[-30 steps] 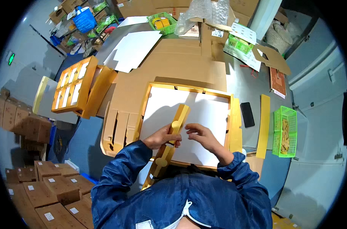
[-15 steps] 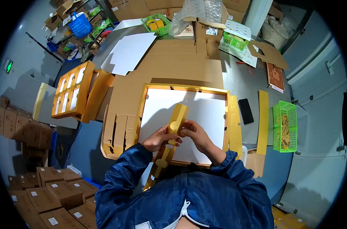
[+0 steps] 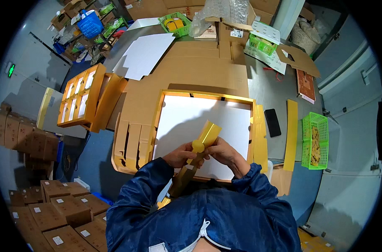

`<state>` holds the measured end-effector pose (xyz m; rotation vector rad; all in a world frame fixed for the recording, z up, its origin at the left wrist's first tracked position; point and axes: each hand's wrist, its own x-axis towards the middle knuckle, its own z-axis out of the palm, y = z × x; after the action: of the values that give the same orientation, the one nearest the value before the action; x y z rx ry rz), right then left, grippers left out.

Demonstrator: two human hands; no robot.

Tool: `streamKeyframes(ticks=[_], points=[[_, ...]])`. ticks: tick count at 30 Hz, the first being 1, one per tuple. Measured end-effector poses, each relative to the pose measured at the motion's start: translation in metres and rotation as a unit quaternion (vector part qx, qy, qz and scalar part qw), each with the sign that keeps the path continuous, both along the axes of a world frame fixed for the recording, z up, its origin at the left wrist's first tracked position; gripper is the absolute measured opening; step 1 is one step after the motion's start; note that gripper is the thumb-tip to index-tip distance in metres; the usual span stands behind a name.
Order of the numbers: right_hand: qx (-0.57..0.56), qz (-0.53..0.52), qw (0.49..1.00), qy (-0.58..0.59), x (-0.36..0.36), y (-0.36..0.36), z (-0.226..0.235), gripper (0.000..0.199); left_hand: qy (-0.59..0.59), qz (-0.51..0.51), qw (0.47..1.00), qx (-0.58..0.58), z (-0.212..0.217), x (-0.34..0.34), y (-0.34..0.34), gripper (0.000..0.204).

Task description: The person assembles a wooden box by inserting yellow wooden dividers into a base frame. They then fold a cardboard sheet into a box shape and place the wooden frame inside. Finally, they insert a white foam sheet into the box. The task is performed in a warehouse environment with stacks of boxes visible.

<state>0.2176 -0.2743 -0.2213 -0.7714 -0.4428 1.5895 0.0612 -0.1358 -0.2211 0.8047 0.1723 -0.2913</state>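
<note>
Both hands hold a long gold cardboard strip (image 3: 209, 133) with a round tab and slots. It slants over the near part of a shallow gold box (image 3: 157, 126) whose bottom is white. My left hand (image 3: 179, 156) grips the strip from the left, just below the round tab. On the other side, my right hand (image 3: 223, 152) pinches its edge with bent fingers. The strip's lower end runs down toward my jacket, where it is partly in shadow.
Flattened brown cardboard (image 3: 199, 67) lies beneath the box. To the right are a black phone (image 3: 272, 122), a flat gold strip (image 3: 291, 134) and a green basket (image 3: 315, 140). A divided gold box (image 3: 82, 97) stands at left, white sheets (image 3: 144, 54) behind it.
The strip's upper end has tilted to the right and turned in my hands. Both hands have shifted slightly to the right, still holding it.
</note>
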Motion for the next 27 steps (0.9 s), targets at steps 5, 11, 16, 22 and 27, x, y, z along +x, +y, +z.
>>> streamKeyframes(ticks=[5,11,16,22,27], points=[[-0.002,-0.248,0.772,-0.585,0.030,-0.012,0.018,0.059,0.108,-0.009,0.994,0.029,0.007,-0.006,0.001,0.043],[0.152,0.249,0.576,-0.764,0.025,-0.023,0.050,0.027,0.096,-0.206,0.949,0.219,0.009,0.005,-0.027,0.033],[0.074,0.170,0.604,-0.775,0.070,-0.041,0.037,0.018,-0.005,-0.072,0.781,0.621,0.016,-0.030,0.018,0.058],[-0.061,0.068,0.718,-0.690,0.113,-0.064,0.060,0.021,-0.026,-0.073,0.598,0.798,0.046,-0.096,0.114,0.063],[-0.031,0.119,0.585,-0.801,0.126,-0.052,0.070,0.022,0.045,-0.070,0.784,0.615,0.023,-0.101,0.112,0.033]])
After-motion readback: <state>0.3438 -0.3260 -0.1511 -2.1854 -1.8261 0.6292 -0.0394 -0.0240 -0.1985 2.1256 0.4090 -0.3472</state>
